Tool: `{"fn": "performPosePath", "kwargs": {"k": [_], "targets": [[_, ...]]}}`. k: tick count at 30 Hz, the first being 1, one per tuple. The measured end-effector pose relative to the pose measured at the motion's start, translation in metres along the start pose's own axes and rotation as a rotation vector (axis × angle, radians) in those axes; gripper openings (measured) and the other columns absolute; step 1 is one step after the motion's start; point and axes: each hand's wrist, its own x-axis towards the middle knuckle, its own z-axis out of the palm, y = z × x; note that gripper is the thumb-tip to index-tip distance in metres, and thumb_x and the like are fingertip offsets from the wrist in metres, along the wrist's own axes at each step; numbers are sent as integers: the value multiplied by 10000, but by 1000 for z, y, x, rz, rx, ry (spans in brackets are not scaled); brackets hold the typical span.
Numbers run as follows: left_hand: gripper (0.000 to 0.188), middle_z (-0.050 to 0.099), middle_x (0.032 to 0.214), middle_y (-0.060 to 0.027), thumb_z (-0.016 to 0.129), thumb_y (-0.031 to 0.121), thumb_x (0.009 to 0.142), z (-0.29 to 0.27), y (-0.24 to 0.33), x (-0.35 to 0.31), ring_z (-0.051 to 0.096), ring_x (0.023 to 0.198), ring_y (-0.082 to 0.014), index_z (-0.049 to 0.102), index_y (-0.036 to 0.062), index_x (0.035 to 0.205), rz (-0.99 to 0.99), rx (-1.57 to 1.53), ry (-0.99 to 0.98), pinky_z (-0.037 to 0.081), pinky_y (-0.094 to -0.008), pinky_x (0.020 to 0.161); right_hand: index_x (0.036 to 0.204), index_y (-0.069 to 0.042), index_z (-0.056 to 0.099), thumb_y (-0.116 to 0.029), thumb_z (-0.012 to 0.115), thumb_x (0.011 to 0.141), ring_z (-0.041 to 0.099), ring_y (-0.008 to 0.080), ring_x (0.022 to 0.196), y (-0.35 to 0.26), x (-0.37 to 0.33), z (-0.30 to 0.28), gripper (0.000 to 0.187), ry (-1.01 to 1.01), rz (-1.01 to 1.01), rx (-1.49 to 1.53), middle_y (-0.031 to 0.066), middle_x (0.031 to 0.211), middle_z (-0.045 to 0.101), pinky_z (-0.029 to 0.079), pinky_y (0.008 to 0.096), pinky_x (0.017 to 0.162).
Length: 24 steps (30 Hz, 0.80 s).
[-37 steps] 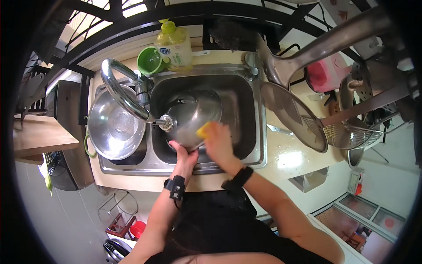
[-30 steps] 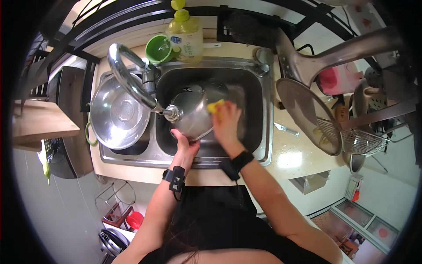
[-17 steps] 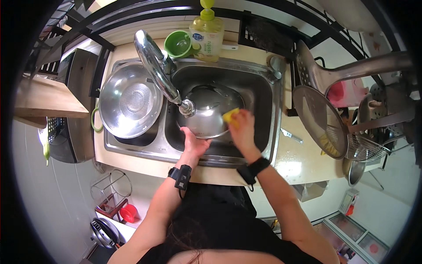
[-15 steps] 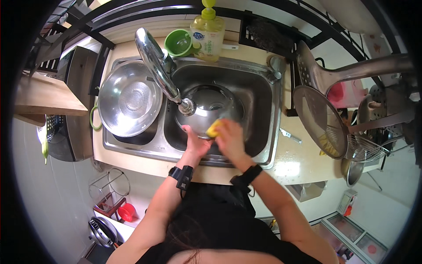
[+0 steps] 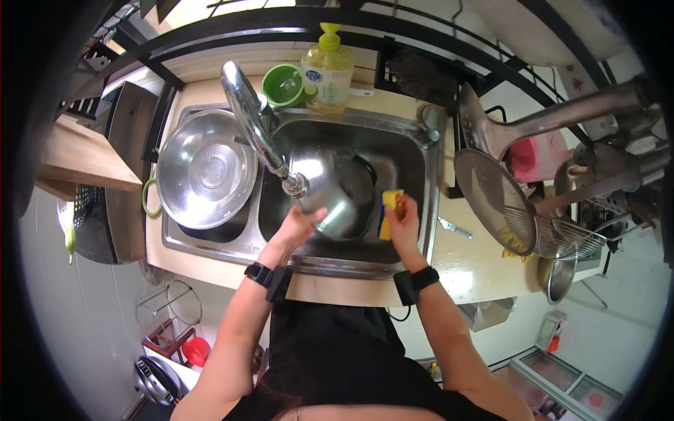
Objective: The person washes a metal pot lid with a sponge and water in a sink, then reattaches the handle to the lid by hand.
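Observation:
A shiny steel bowl (image 5: 338, 216) is tilted in the right basin of the steel sink (image 5: 330, 265), partly behind the faucet (image 5: 247, 105). My left hand (image 5: 298, 226) is closed on the bowl's near left edge, the thumb lying over the metal. To the right of the bowl and apart from it, my right hand (image 5: 405, 230) pinches a yellow sponge (image 5: 390, 203) with a dark blue side. The fingers under the bowl's edge are hidden.
A large steel basin (image 5: 207, 168) rests over the left sink compartment. Behind the sink stand a green cup (image 5: 283, 85) and a soap bottle (image 5: 328, 77). A small knife (image 5: 456, 228) lies on the right counter, below hanging strainers (image 5: 495, 200).
The bowl has gone from dome-up to tilted in my left hand. My right hand has lifted the sponge off the bowl and moved right.

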Motion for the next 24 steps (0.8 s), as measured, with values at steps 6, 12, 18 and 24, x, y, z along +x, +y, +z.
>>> {"fn": "performPosePath", "kwargs": {"k": [6,12,18,24], "targets": [[403,730,1111,-118,839,195,815,5,27,-23,671,1030,-212,724,-51,1112,-272,1011,-311,502,-337,934,1228,-56,543,-128,720,936,598,158,992,-51,81,-4,350,-197,166,322,55,1112,620,485,289,876],[379,730,1096,-52,708,250,957,46,60,12,665,979,-116,650,10,1244,-108,521,-277,513,-271,879,1151,-94,583,-172,801,808,577,345,1128,-65,44,7,414,-176,-118,-52,154,1198,565,467,402,983],[374,526,789,59,606,381,1039,8,21,25,437,732,-50,670,14,1004,92,757,-39,371,-275,610,1124,-105,602,-150,753,788,532,403,1144,-114,10,36,370,-196,-428,-239,163,1251,555,458,493,941],[383,393,711,107,620,404,1030,24,23,-1,334,639,-52,626,39,917,68,819,-223,273,-286,529,1035,-58,654,-186,701,848,585,417,1012,-62,96,8,232,79,-118,-251,194,1060,634,473,502,903]]}}
